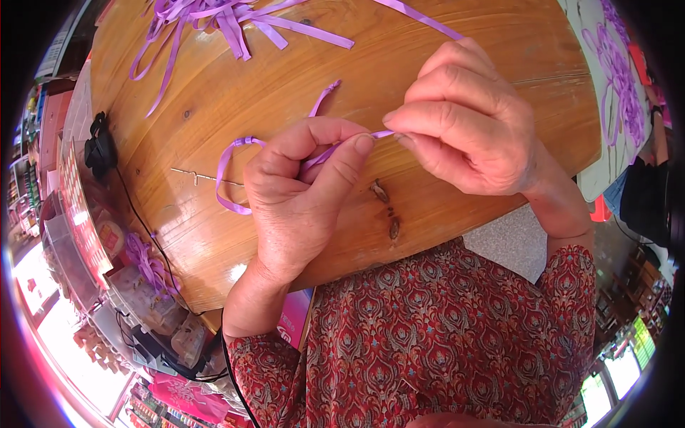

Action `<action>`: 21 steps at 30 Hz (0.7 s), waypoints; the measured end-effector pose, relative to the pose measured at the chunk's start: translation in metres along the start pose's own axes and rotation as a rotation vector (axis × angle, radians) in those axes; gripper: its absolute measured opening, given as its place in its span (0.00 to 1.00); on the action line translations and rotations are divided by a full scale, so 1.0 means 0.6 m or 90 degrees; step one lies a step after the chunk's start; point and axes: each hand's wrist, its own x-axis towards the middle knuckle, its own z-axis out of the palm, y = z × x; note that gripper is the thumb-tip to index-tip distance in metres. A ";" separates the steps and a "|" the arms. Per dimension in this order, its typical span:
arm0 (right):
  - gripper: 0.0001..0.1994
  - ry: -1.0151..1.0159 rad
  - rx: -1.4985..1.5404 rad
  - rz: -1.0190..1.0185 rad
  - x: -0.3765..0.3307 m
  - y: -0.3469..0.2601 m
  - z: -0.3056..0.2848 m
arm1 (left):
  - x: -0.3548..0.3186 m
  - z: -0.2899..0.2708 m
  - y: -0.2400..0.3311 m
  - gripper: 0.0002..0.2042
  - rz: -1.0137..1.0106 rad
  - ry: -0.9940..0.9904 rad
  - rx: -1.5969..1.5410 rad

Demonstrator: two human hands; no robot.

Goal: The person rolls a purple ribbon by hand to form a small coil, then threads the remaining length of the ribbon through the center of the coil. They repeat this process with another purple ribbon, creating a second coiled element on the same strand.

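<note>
A narrow purple ribbon (383,134) stretches across the short gap between my two hands. My left hand (296,189) pinches it between thumb and index finger. Opposite, the fingertips of my right hand (467,121) are closed on the same ribbon. Beside my left hand, a ribbon loop (224,171) with a coiled knot hangs toward the tabletop. A knotted ribbon end (327,96) sticks out above that hand. A thin metal tool with a twisted shaft (205,177) lies on the wood, partly hidden behind the loop and hand. Another ribbon length (421,18) runs from the top edge to behind my right hand.
A heap of purple ribbons (214,18) covers the far left of the wooden table (457,221). A black object (100,146) with a cable lies at the left edge. More ribbons (617,85) hang over a pale surface at right. Plastic containers (153,303) stand lower left.
</note>
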 end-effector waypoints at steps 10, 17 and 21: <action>0.15 -0.030 -0.001 0.053 0.002 0.004 -0.005 | 0.003 -0.007 -0.001 0.04 -0.004 -0.004 -0.032; 0.19 -0.050 0.015 0.066 0.000 0.006 0.003 | 0.004 -0.008 -0.001 0.04 -0.008 -0.004 -0.027; 0.13 -0.054 0.037 0.039 -0.002 0.009 0.003 | 0.005 -0.010 -0.003 0.03 0.000 -0.023 -0.041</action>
